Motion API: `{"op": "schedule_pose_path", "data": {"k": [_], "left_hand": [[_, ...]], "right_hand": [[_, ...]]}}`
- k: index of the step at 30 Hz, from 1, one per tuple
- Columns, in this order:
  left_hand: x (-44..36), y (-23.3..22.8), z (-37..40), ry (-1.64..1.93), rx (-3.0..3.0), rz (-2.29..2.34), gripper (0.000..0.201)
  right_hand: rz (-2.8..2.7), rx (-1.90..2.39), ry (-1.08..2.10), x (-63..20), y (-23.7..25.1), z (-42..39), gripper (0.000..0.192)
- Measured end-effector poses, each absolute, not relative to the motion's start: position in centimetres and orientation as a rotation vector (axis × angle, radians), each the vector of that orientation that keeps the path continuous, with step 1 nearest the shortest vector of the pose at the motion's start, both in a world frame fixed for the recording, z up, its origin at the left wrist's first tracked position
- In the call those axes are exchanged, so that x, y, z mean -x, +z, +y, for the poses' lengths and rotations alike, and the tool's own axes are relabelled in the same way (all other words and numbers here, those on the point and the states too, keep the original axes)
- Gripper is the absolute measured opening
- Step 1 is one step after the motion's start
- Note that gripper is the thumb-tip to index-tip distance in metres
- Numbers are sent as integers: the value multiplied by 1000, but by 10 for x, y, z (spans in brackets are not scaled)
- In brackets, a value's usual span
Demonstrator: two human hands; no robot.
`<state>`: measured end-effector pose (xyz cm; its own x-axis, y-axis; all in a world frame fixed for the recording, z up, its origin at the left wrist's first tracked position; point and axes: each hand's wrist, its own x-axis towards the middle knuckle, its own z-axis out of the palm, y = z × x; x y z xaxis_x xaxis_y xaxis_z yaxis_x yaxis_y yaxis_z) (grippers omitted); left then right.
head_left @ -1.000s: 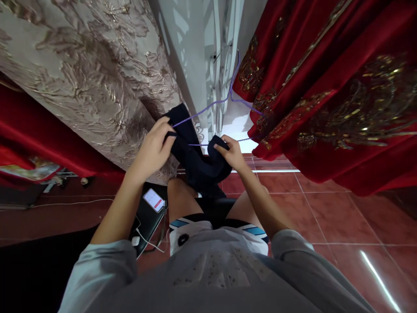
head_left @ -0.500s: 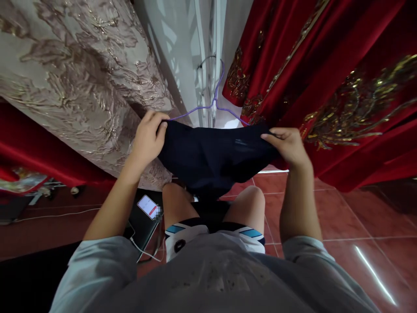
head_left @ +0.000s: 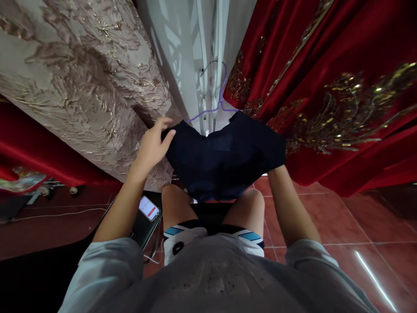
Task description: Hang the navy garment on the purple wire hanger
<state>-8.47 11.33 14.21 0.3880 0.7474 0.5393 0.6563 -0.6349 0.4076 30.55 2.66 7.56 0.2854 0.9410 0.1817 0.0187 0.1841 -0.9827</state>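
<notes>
In front of my knees, a dark blue garment (head_left: 224, 161) hangs on a purple wire hanger (head_left: 213, 108), between the cream patterned curtain (head_left: 81, 82) at 10 o'clock and the red gold-trimmed curtain (head_left: 342, 87) at 2 o'clock. My left hand (head_left: 153, 145) touches its left edge, fingers spread apart. My right hand is hidden behind the cloth, so I cannot tell its grip. A phone (head_left: 149, 208) lies at 7 o'clock.
</notes>
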Motion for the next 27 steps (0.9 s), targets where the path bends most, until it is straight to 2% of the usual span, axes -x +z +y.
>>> {"op": "schedule_pose_path", "data": {"k": [2,5,10,15,21,24,27], "left_hand": [[101,131,112,1044,-2468,1345,33],[112,119,106,1085,-2424,1360,36],[108,120,102,1255,-2359,1233,32],[96,114,114,1524,-2185,1246,26],[74,99,137,1828,-1971,1303,19],[68,101,146,1986,-1878,1371,19],[63,112,146,2111,-1811,1378,27]], "right_hand": [[-961,1133,937,-315,77,24,63],[-754,1101,991,-319,84,17,45],[-721,1082,943,-304,91,3,55],[-764,1069,962,-287,86,-14,55],[-866,1185,825,-282,88,-40,40],[-1015,1267,668,-274,100,-42,41],[-979,1204,619,-270,108,-30,42]]}}
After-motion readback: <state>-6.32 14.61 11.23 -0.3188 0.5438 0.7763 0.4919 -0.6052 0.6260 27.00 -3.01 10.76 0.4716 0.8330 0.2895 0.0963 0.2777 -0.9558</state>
